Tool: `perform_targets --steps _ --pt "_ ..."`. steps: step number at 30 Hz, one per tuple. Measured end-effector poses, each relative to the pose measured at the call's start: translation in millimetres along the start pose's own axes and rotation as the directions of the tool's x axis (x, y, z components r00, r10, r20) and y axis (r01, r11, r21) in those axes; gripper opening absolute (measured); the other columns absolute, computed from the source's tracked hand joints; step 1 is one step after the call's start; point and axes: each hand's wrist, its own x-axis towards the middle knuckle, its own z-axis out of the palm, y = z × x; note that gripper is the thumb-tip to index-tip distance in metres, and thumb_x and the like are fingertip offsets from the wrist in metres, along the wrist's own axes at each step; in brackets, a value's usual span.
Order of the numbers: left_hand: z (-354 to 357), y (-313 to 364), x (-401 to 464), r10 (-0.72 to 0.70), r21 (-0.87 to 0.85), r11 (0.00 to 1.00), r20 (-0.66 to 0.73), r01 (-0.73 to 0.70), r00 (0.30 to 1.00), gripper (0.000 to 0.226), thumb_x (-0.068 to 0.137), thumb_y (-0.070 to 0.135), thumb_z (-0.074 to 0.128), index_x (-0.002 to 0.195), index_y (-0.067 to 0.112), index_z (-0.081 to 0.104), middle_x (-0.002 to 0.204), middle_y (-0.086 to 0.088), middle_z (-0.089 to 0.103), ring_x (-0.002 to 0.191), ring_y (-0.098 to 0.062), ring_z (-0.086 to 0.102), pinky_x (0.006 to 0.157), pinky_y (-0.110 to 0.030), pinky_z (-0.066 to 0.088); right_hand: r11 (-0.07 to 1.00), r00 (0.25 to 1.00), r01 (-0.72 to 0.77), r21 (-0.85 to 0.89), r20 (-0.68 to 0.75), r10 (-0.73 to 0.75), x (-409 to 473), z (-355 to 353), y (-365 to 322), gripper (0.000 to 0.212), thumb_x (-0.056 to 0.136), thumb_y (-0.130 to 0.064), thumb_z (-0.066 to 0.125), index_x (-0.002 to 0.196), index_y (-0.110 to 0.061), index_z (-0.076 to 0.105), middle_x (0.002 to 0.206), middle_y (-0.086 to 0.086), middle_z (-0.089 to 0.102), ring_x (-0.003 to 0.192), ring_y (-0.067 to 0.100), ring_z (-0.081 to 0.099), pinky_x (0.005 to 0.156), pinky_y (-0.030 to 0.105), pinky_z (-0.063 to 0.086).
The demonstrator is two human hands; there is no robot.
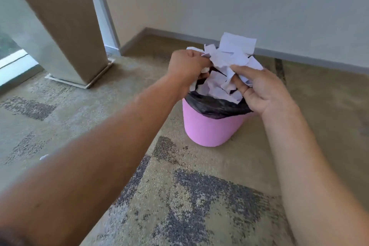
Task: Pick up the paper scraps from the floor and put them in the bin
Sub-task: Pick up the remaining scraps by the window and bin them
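Paper scraps, white and crumpled, are bunched between my two hands directly above the pink bin. My left hand curls its fingers around the bundle's left edge; my right hand pinches its right side between thumb and fingers. Below my fingers, more scraps fill the bin's black liner. Behind my left forearm, one small scrap lies on the carpet.
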Motion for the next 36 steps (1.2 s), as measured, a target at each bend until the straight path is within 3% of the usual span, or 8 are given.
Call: perform_targets --steps 6,9,11,16,22,27,32,36 --pt "28.9 -6.7 29.6 -0.126 0.242 0.966 0.140 0.090 0.982 0.022 0.079 -0.005 0.071 0.086 0.010 0.056 0.094 -0.012 0.058 0.081 -0.028 0.056 0.064 -0.039 0.055 0.941 0.998 -0.066 -0.332 -0.018 0.063 24.3 -25.8 -14.3 0.033 0.086 -0.015 0.073 0.116 -0.007 0.061 0.115 0.013 0.065 0.100 0.032 0.067 0.071 0.040 0.061" --pt "21.9 -4.3 29.7 -0.133 0.298 0.951 0.153 0.082 0.979 0.055 0.075 0.004 0.078 0.124 0.015 0.054 0.120 -0.008 0.058 0.106 -0.024 0.058 0.079 -0.039 0.052 0.821 0.990 -0.126 -0.556 -0.023 0.137 26.6 -18.2 -15.4 0.062 0.089 -0.045 0.065 0.140 -0.017 0.044 0.144 0.012 0.044 0.113 0.045 0.055 0.074 0.053 0.059" --pt "14.2 -2.0 24.7 -0.140 0.260 0.961 0.170 0.092 0.975 0.070 0.078 0.010 0.078 0.139 0.016 0.044 0.125 -0.002 0.051 0.106 -0.016 0.050 0.084 -0.040 0.048 0.771 0.993 -0.110 -0.627 -0.039 0.111 26.1 -10.2 -14.3 0.061 0.093 -0.048 0.056 0.144 -0.020 0.039 0.148 0.010 0.037 0.112 0.044 0.053 0.077 0.056 0.058" --pt "-10.1 -4.5 13.7 -0.073 0.102 0.993 0.149 0.058 0.986 0.029 0.091 0.028 0.067 0.116 0.020 0.057 0.111 0.003 0.061 0.101 -0.012 0.056 0.098 -0.049 0.042 0.739 0.978 0.141 -0.659 -0.023 -0.208 19.2 11.3 4.9 0.008 0.095 -0.031 0.055 0.098 -0.027 0.062 0.106 -0.004 0.061 0.105 0.021 0.061 0.081 0.042 0.060" --pt "-77.7 -31.6 -16.5 0.236 0.065 0.970 -0.050 -0.232 0.971 0.008 0.095 0.014 0.061 0.099 0.019 0.066 0.094 0.004 0.066 0.097 -0.013 0.064 0.088 -0.031 0.055 0.738 0.890 0.445 -0.508 0.159 -0.427 -3.9 62.1 53.9 0.007 0.086 -0.021 0.063 0.092 -0.023 0.066 0.090 -0.004 0.069 0.084 0.011 0.070 0.083 0.038 0.059" --pt "-168.2 -81.7 -52.2 0.358 0.261 0.918 -0.226 -0.298 0.906 0.008 0.091 0.017 0.064 0.097 0.017 0.069 0.087 0.007 0.068 0.084 -0.005 0.062 0.081 -0.027 0.054 0.746 0.874 0.460 -0.481 0.395 -0.284 -29.3 130.4 142.6 0.011 0.085 -0.024 0.067 0.095 -0.019 0.067 0.088 -0.005 0.070 0.085 0.013 0.069 0.082 0.041 0.059" --pt "-251.5 -147.7 -100.4 0.344 0.418 0.896 -0.437 -0.152 0.831 0.015 0.089 0.027 0.065 0.089 0.042 0.065 0.098 0.006 0.069 0.097 -0.012 0.066 0.091 -0.039 0.053 0.692 0.799 0.443 -0.570 0.602 -0.015 -61.9 173.4 241.8 0.018 0.090 -0.029 0.066 0.103 -0.017 0.067 0.097 -0.005 0.071 0.092 0.005 0.067 0.076 0.022 0.055" --pt "-312.8 -193.2 -151.3 0.352 0.562 0.826 -0.559 0.031 0.751 0.009 0.090 0.026 0.067 0.096 0.020 0.070 0.112 0.004 0.062 0.108 -0.008 0.059 0.096 -0.031 0.047 0.557 0.694 0.524 -0.644 0.702 0.160 -85.7 190.9 309.1 0.029 0.089 -0.033 0.067 0.115 -0.021 0.064 0.116 -0.001 0.064 0.105 0.012 0.061 0.085 0.027 0.055"
